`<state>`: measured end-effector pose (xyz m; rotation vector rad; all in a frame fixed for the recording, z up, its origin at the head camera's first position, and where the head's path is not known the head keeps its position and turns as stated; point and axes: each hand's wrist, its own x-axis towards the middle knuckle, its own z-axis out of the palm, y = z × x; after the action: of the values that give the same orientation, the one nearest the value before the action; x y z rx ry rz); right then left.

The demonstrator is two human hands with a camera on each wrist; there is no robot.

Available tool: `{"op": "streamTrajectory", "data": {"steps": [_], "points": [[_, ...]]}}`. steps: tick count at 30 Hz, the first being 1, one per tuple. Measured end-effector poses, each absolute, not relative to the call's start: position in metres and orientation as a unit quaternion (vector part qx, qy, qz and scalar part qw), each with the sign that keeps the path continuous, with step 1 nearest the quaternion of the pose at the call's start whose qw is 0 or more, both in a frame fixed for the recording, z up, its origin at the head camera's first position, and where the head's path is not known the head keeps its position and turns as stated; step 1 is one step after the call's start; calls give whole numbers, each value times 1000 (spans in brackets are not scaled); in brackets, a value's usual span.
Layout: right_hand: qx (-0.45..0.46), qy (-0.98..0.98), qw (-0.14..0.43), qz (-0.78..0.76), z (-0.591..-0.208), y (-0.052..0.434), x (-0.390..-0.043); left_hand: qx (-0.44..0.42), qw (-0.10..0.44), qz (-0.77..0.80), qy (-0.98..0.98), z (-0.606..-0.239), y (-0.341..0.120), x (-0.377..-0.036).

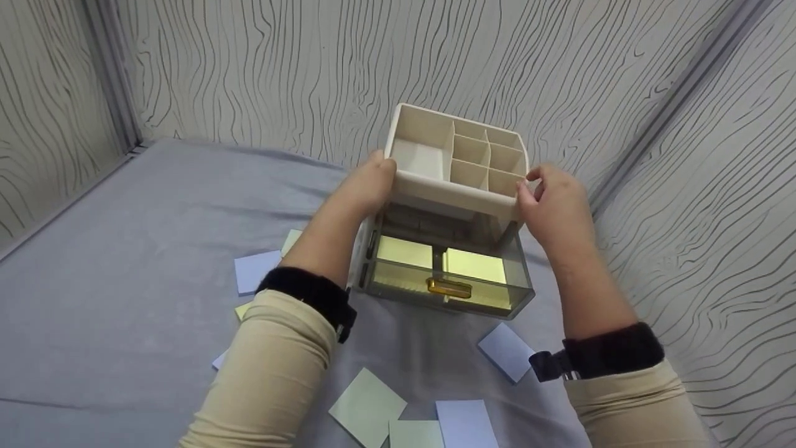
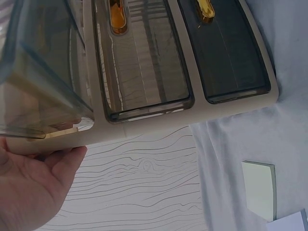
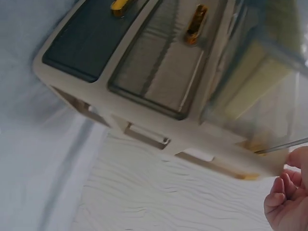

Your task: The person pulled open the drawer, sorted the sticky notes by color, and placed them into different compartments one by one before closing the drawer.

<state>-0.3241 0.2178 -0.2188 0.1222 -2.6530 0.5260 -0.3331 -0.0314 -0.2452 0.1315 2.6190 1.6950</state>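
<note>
the beige organiser (image 1: 457,165) sits between the left hand (image 1: 370,183) and right hand (image 1: 553,208), both clasping its top tray's sides. stiff, light plastic probably; its 1 open drawer (image 1: 444,274) may slide.

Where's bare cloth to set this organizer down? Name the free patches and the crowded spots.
Free: the grey cloth left of the blue note, out to the wall, and a strip behind the left hand. Crowded: in front of the open drawer, where sticky notes scatter, and right of the organizer, near the right hand and wall.
</note>
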Motion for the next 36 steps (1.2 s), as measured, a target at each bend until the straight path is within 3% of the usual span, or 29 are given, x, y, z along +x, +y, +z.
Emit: {"op": "streamTrajectory", "data": {"steps": [8,17,28,36], "points": [[16,-958,188,216,-220,225,-333,45,6,547,836,-245,-32,-333],[26,-962,99,254,-220,229,-341,36,2,536,844,-244,-32,-334],[29,-968,90,234,-221,226,-341,47,7,508,860,-241,-36,-333],[21,-969,77,235,-222,226,-339,43,48,498,865,-241,-43,-330]]}}
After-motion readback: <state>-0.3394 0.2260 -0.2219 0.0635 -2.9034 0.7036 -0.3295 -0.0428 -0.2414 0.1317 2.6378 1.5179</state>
